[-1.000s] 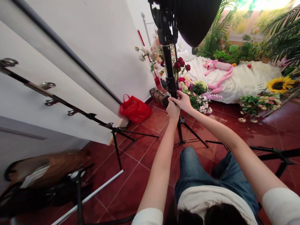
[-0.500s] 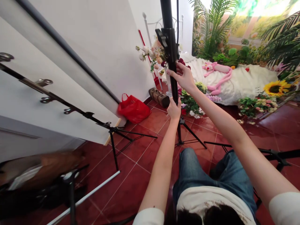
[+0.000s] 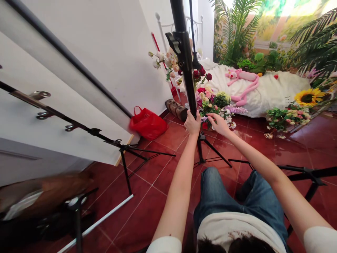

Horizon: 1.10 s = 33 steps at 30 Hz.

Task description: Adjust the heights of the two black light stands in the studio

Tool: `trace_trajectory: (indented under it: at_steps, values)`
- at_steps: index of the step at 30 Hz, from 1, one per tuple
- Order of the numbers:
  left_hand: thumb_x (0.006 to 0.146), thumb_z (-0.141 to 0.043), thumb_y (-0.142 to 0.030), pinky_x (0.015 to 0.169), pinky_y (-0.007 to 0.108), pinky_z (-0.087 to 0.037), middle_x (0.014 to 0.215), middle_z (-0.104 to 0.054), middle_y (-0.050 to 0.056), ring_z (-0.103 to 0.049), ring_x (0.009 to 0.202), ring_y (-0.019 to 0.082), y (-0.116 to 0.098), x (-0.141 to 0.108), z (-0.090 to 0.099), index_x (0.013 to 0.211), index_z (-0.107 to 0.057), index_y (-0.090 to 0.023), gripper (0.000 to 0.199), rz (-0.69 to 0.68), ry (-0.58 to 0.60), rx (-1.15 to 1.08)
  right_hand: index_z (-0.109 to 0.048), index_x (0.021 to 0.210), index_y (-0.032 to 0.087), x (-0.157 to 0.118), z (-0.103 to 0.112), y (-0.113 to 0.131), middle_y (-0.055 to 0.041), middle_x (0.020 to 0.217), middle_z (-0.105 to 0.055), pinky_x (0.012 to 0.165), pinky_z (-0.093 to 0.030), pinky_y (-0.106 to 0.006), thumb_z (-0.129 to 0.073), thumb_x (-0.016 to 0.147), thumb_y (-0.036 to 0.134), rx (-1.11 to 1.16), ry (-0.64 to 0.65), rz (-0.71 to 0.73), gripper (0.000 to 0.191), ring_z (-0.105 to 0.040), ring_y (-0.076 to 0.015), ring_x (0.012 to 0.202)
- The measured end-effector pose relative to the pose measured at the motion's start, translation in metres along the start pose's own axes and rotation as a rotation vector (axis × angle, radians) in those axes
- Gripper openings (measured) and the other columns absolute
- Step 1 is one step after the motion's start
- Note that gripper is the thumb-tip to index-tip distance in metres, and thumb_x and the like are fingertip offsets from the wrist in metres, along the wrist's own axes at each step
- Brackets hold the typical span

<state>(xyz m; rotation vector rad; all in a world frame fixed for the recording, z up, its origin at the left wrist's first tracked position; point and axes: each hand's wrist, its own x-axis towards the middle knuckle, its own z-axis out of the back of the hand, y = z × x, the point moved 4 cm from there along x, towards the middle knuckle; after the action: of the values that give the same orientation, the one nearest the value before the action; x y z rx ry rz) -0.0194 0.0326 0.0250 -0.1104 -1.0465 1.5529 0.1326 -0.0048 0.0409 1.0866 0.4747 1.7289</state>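
Note:
A black tripod stand (image 3: 187, 66) rises in front of me, with a clamp knob (image 3: 173, 43) on its upper joint and a black cable hanging beside it. My left hand (image 3: 193, 122) is wrapped round the pole low down, just above the spread legs. To the right of the pole, my right hand (image 3: 218, 123) is open in the air, its fingers apart and touching nothing that I can see. Bunches of artificial flowers (image 3: 206, 96) show just behind the hands.
On the left, a second stand (image 3: 79, 119) with metal clips leans across. A red bag (image 3: 149, 123), a brown roll (image 3: 176, 109) and a white rod (image 3: 105, 218) lie on the tiles. A pink plush toy (image 3: 247, 76) rests on white cloth (image 3: 284, 91). Another stand's legs (image 3: 306, 172) are at right.
My right hand has let go of the upper part of the pole and moved down and to the right. My left hand keeps its hold. The pole appears slightly further left.

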Motion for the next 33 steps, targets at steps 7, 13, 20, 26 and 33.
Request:
trace_trajectory:
  at_steps: [7, 13, 20, 26, 33]
  values:
    - [0.098, -0.038, -0.055, 0.075, 0.029, -0.049, 0.109, -0.073, 0.018, -0.073, 0.097, 0.027, 0.002, 0.001, 0.000, 0.125, -0.054, -0.013, 0.052, 0.001, -0.002, 0.010, -0.025, 0.159, 0.016, -0.007, -0.046, -0.011, -0.0106, 0.164, -0.027, 0.127, -0.019, -0.041, -0.030, 0.101, 0.047, -0.073, 0.105, 0.154, 0.066, -0.020, -0.0191, 0.154]
    - [0.098, -0.037, -0.053, 0.074, 0.029, -0.049, 0.109, -0.074, 0.017, -0.073, 0.095, 0.026, 0.000, 0.000, 0.001, 0.123, -0.054, -0.014, 0.050, 0.011, 0.005, 0.007, -0.029, 0.158, 0.019, 0.010, -0.051, -0.001, -0.0062, 0.164, -0.027, 0.128, -0.017, -0.043, -0.022, 0.103, 0.044, -0.124, 0.046, 0.159, 0.062, -0.013, -0.0180, 0.156]
    - [0.098, -0.038, -0.054, 0.074, 0.029, -0.049, 0.104, -0.074, 0.014, -0.072, 0.096, 0.027, 0.004, 0.001, -0.004, 0.122, -0.054, -0.015, 0.049, 0.027, -0.010, -0.015, -0.046, 0.150, 0.022, 0.019, -0.032, 0.012, -0.0049, 0.158, -0.040, 0.123, -0.026, -0.043, -0.027, 0.103, 0.037, -0.173, 0.064, 0.156, 0.053, -0.026, -0.0190, 0.153]
    - [0.099, -0.036, -0.054, 0.076, 0.030, -0.050, 0.107, -0.074, 0.015, -0.072, 0.097, 0.027, 0.002, 0.002, -0.003, 0.125, -0.053, -0.015, 0.050, 0.031, -0.005, -0.025, -0.066, 0.125, 0.021, 0.042, -0.024, 0.013, -0.0073, 0.135, -0.064, 0.113, -0.039, -0.035, -0.037, 0.102, 0.039, 0.023, 0.029, 0.036, 0.042, -0.055, -0.0203, 0.132]
    - [0.099, -0.037, -0.053, 0.073, 0.029, -0.049, 0.106, -0.074, 0.014, -0.073, 0.093, 0.026, 0.001, 0.000, 0.000, 0.124, -0.054, -0.014, 0.049, 0.031, 0.005, -0.006, -0.055, 0.115, 0.018, 0.074, -0.038, -0.012, 0.0055, 0.066, -0.062, 0.067, -0.049, -0.020, -0.058, 0.093, 0.038, 0.327, 0.032, -0.328, 0.030, -0.062, -0.0105, 0.063]
